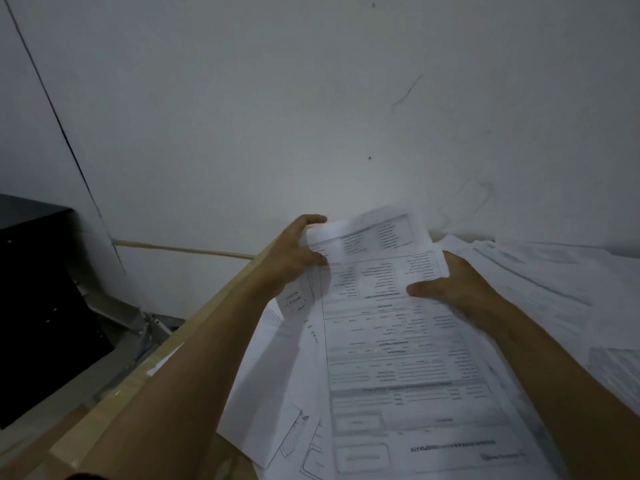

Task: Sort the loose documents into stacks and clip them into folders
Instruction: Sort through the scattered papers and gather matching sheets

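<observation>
A plain white wall (311, 98) fills the view from nine to three o'clock, dimly lit, with faint scuff marks. At eight o'clock stands a black cabinet (38, 299). The light wooden bench (194, 344) edge runs diagonally from seven o'clock toward centre.

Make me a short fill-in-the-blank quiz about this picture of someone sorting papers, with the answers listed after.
1. Both hands hold a printed ____, the left hand at its far left corner.
2. The right hand has its ____ lying across the printed face.
3. More loose papers lie to the ____ of the held sheet.
4. A black cabinet stands against the ____ on the left.

Answers: form; thumb; right; wall
</observation>
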